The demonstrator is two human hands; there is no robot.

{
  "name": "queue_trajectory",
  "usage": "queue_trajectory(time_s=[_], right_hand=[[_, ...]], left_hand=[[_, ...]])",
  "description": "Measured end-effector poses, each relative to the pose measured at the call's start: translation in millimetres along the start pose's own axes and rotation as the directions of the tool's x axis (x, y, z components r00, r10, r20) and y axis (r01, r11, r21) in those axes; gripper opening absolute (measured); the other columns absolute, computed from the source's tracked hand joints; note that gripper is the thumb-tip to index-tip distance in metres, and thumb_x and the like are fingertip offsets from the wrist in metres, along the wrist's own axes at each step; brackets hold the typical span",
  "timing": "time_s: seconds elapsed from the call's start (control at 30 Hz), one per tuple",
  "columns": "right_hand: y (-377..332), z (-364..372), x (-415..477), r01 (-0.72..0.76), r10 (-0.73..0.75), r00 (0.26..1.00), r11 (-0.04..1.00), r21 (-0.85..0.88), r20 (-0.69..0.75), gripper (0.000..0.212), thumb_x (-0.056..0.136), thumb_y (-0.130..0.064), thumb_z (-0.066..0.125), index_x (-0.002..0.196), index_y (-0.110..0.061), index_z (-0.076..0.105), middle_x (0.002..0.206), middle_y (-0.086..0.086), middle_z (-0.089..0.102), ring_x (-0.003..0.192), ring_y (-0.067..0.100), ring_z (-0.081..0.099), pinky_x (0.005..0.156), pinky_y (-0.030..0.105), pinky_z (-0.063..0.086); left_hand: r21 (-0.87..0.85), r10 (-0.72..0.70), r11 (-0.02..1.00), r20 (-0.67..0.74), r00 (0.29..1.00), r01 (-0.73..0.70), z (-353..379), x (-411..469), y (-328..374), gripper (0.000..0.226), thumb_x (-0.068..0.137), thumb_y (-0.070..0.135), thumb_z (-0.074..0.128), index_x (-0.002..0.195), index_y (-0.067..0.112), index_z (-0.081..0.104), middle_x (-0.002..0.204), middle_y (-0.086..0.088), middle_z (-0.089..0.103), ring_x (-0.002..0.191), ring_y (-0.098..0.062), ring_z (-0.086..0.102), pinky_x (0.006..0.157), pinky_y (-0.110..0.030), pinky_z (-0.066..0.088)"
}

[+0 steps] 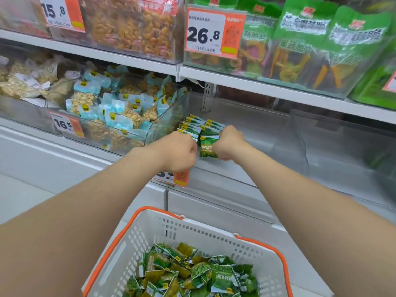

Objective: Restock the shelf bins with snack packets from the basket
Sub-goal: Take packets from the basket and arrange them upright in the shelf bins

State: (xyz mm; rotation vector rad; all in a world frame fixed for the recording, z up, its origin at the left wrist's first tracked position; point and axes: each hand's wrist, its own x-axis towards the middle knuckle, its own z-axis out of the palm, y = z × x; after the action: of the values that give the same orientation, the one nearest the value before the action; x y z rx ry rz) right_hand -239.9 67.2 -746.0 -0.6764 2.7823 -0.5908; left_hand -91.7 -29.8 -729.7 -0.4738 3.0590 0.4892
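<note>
The left hand [179, 151] and right hand [229, 143] are curling tight around the near ends of 2 short rows of small green snack packets [209, 133] in the clear plastic shelf bin [267, 136]. The bin is looking mostly bare and the white plastic basket with orange handles [214, 234] is holding a deep pile, so restocking is seeming barely begun. Around it, white metal shelving [235, 79] is carrying fuller bins [120, 116] left and above.

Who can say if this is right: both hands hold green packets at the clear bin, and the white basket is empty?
Not quite: the head view shows the white basket holds a heap of green packets. The left hand and right hand do hold green packets at the clear bin.
</note>
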Motion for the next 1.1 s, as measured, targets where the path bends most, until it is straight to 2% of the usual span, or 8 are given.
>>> queue_trajectory(time_s=[0.1, 0.2, 0.37, 0.47, 0.63, 0.8, 0.93, 1.1], right_hand=[[-6.3, 5.7, 12.3, 0.004, -0.009, 0.999, 0.994, -0.111, -0.038, 0.019, 0.086, -0.004, 0.065, 0.091, -0.010, 0.047, 0.098, 0.012, 0.050, 0.086, 0.027, 0.052, 0.066, 0.031, 0.044], [-7.5, 8.0, 23.7, 0.046, -0.062, 0.988, 0.993, -0.109, -0.145, 0.031, 0.087, -0.004, 0.064, 0.116, -0.004, 0.054, 0.119, 0.019, 0.061, 0.114, 0.034, 0.060, 0.084, 0.036, 0.051], [-5.5, 20.5, 29.7, 0.117, -0.152, 0.968, 0.978, -0.175, -0.201, 0.036, 0.091, -0.015, 0.072, 0.120, -0.003, 0.055, 0.122, 0.021, 0.063, 0.113, 0.039, 0.064, 0.084, 0.038, 0.053], [-4.1, 20.9, 33.1, 0.120, -0.129, 0.968, 0.991, -0.055, -0.215, 0.052, 0.088, -0.008, 0.073, 0.130, -0.001, 0.043, 0.121, 0.021, 0.062, 0.111, 0.041, 0.063, 0.077, 0.038, 0.049], [3.5, 8.9, 24.9, 0.216, -0.204, 0.975, 0.962, -0.167, 0.088, 0.034, 0.093, -0.004, 0.052, 0.123, 0.000, 0.067, 0.123, 0.019, 0.066, 0.119, 0.036, 0.060, 0.098, 0.036, 0.052], [10.8, -2.1, 4.6, 0.294, -0.205, 0.926, 0.918, -0.267, 0.316, 0.051, 0.097, -0.008, 0.044, 0.148, -0.012, 0.050, 0.149, 0.013, 0.051, 0.136, 0.034, 0.049, 0.109, 0.040, 0.046], [10.0, -18.6, -15.3, 0.324, -0.303, 0.944, 0.928, -0.185, 0.134, 0.045, 0.090, -0.002, 0.044, 0.130, 0.000, 0.064, 0.137, 0.025, 0.060, 0.127, 0.043, 0.054, 0.104, 0.051, 0.049], [6.4, -32.6, -83.9, 0.423, -0.479, 0.848, 0.870, -0.254, -0.227, 0.026, 0.084, -0.021, 0.044, 0.092, -0.015, 0.068, 0.089, 0.015, 0.064, 0.083, 0.041, 0.057, 0.074, 0.042, 0.054]], left_hand=[[0.013, 0.005, 1.000, 0.123, 0.992, -0.006, 3.3, 6.7, -7.6, 0.057, 0.076, 0.036, 0.030, 0.100, 0.009, 0.074, 0.138, -0.020, 0.062, 0.112, -0.023, 0.056, 0.102, -0.046, 0.050], [0.021, 0.002, 1.000, 0.103, 0.995, -0.004, 6.6, 12.3, -11.6, 0.042, 0.076, 0.042, 0.031, 0.075, 0.014, 0.062, 0.114, -0.016, 0.069, 0.105, -0.033, 0.060, 0.093, -0.045, 0.053], [-0.031, 0.019, 0.999, 0.038, 0.999, -0.017, 11.5, 15.6, -13.0, 0.034, 0.078, 0.040, 0.031, 0.064, 0.017, 0.051, 0.085, -0.009, 0.062, 0.085, -0.033, 0.057, 0.076, -0.039, 0.050], [-0.029, -0.001, 1.000, -0.029, 1.000, 0.001, 13.5, 14.7, -11.2, 0.031, 0.089, 0.032, 0.039, 0.069, 0.014, 0.054, 0.079, -0.009, 0.060, 0.080, -0.032, 0.057, 0.066, -0.034, 0.043], [0.092, -0.037, 0.994, -0.171, 0.985, 0.053, 13.2, 6.6, -2.4, 0.031, 0.098, 0.029, 0.042, 0.074, 0.016, 0.058, 0.080, -0.007, 0.058, 0.076, -0.032, 0.056, 0.063, -0.034, 0.040], [0.188, 0.007, 0.981, -0.313, 0.950, 0.055, 13.8, -4.9, 3.9, 0.029, 0.102, 0.031, 0.043, 0.086, 0.016, 0.061, 0.095, -0.008, 0.062, 0.089, -0.033, 0.058, 0.065, -0.038, 0.042], [0.236, 0.083, 0.972, -0.376, 0.923, 0.009, 11.5, -22.0, 11.1, 0.025, 0.104, 0.034, 0.048, 0.112, 0.017, 0.065, 0.113, -0.007, 0.059, 0.108, -0.033, 0.056, 0.073, -0.042, 0.048], [0.171, 0.098, 0.985, -0.571, 0.815, 0.001, 7.9, -54.0, 29.0, 0.011, 0.088, 0.031, 0.058, 0.088, 0.020, 0.062, 0.084, -0.001, 0.062, 0.092, -0.031, 0.053, 0.077, -0.041, 0.042]])
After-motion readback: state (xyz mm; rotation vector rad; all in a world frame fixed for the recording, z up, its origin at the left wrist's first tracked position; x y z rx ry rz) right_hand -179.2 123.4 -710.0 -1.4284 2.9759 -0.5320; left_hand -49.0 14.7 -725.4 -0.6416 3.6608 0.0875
